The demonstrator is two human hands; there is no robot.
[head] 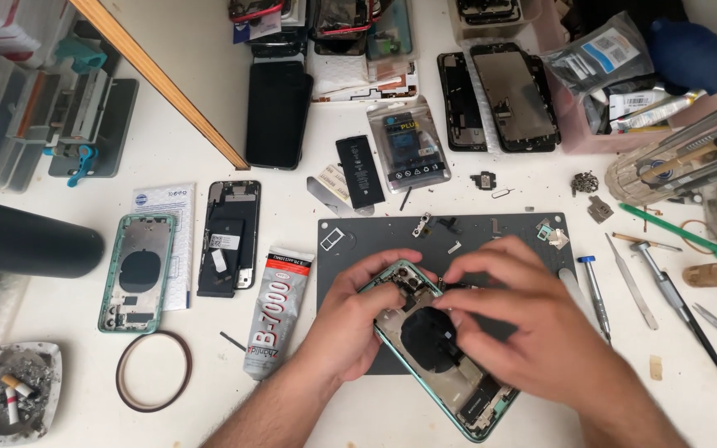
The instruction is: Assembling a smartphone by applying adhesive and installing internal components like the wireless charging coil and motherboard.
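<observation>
hands [358, 311] [524, 319] curled over green phone housing [437, 357], palms down

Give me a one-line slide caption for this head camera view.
Both hands, left hand and right hand, work on an opened green phone housing over a grey mat.

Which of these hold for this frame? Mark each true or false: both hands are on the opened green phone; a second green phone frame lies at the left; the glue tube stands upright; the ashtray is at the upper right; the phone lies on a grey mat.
1. Both the left hand and the right hand are on the opened green phone. True.
2. A second green phone frame lies at the left. True.
3. The glue tube stands upright. False: it lies flat on the table.
4. The ashtray is at the upper right. False: it sits at the lower left.
5. The phone lies on a grey mat. True.
</observation>
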